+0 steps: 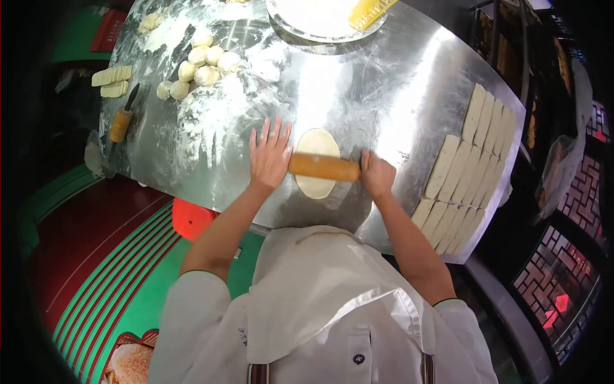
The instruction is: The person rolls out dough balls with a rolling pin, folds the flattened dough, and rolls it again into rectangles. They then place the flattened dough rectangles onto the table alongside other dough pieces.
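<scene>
A wooden rolling pin (324,167) lies crosswise over a flat oval piece of dough (318,142) on the steel table. My left hand (270,157) is at the pin's left end, its fingers stretched out and apart, the palm over where the handle would be. At the other end, my right hand (378,173) is closed around the handle, which is mostly hidden in the fist. The dough shows above and below the pin; its middle is covered.
Several dough balls (206,75) sit on scattered flour at the upper left of the steel table (364,83). Another rolling pin (120,125) and stacked dough slices (114,77) lie far left. Rows of dough strips (457,173) line the right edge. A metal basin (307,19) holds flour and a yellow scoop (368,13).
</scene>
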Demonstrator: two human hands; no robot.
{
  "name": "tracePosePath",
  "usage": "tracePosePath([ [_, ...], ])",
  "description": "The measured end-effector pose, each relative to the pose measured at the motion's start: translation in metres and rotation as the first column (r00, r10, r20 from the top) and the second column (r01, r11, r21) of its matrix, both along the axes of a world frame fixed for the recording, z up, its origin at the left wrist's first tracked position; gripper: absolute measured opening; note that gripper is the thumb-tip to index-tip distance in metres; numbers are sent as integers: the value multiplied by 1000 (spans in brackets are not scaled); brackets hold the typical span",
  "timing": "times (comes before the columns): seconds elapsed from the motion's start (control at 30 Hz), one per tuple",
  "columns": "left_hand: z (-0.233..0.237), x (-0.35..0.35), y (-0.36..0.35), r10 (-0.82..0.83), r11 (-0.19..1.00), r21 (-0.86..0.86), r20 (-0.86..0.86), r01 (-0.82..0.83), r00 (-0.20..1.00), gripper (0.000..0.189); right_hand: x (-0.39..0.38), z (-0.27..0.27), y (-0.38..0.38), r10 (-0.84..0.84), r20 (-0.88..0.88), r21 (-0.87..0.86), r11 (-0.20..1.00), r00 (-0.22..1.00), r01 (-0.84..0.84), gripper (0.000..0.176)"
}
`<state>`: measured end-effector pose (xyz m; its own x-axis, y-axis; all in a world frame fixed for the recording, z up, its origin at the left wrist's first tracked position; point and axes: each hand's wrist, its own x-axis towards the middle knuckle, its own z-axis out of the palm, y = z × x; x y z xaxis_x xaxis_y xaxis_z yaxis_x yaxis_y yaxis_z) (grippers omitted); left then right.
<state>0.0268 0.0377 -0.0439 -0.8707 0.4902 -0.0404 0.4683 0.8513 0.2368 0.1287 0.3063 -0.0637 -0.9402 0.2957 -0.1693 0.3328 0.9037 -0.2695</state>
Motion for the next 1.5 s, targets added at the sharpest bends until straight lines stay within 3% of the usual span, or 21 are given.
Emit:
tracePosePath([
  [0.07,4,39,-12,-25,999,22,40,24,999,59,75,-10,-21,79,-65,15,997,995,-78,37],
  [0.17,7,58,5,93,983,135,200,-122,975,64,106,-6,-28,134,-125,-42,989,983,-140,38],
  [0.23,4,36,40,109,883,367,445,-292,889,53,100,3,-24,147,-75,-68,986,986,-152,38],
  [0.27,2,25,49,104,884,373,433,-283,895,53,93,7,-21,158,-26,-85,983,987,-160,38],
  [0.33,-4,8,62,117,984,71,442,-164,889,36,94,12,-15,160,-2,-85,983,987,-160,37],
  [0.37,-7,0,59,120,982,77,436,-170,892,36,97,15,-14,145,8,-64,987,989,-144,37],
  [0.43,-15,-23,41,136,949,249,232,-194,963,19,107,19,-13,127,11,-41,991,992,-127,37],
  [0.53,-24,-80,-10,434,875,207,65,-437,899,24,132,24,-11,85,-54,-28,996,995,-87,39],
  [0.6,-32,-115,-43,564,804,243,-21,-543,825,27,140,24,-10,-132,7,-162,978,991,132,37],
  [0.67,4,-132,-49,576,765,340,20,-547,817,23,143,24,-9,-202,26,-181,962,979,204,38],
  [0.73,21,-138,-47,442,624,631,202,-462,874,20,149,23,-7,-272,53,-194,941,961,278,40],
  [0.8,36,-123,-34,382,575,702,224,-420,897,19,148,16,-3,-371,20,-239,900,929,365,42],
  [0.87,65,-77,-12,317,656,600,331,-458,889,21,146,6,4,-354,-50,-213,917,934,336,44],
  [0.93,54,-28,-4,147,766,546,365,-340,919,23,138,8,10,-335,-114,-183,932,935,312,45],
  [1.0,26,26,0,-106,813,576,293,-86,950,23,121,31,10,-470,32,-350,822,882,450,43],
  [1.07,-2,67,-6,-426,802,532,191,272,884,22,117,40,13,-403,45,-320,861,914,395,43],
  [1.13,11,91,-11,-344,813,570,304,119,888,20,116,46,15,-334,63,-289,896,940,338,42],
  [1.2,29,92,-16,-265,808,588,420,-39,868,18,120,51,12,-78,63,-112,990,995,84,41],
  [1.27,49,79,-32,-28,889,457,133,-36,991,13,125,45,1,-15,58,-144,989,998,23,39],
  [1.37,33,54,-43,54,941,337,-38,-38,998,6,102,24,-32,71,-1,-189,980,997,-70,36],
  [1.5,-25,-11,-34,117,990,61,130,-126,985,34,3,-7,-24,45,-139,-25,998,989,-49,38],
])
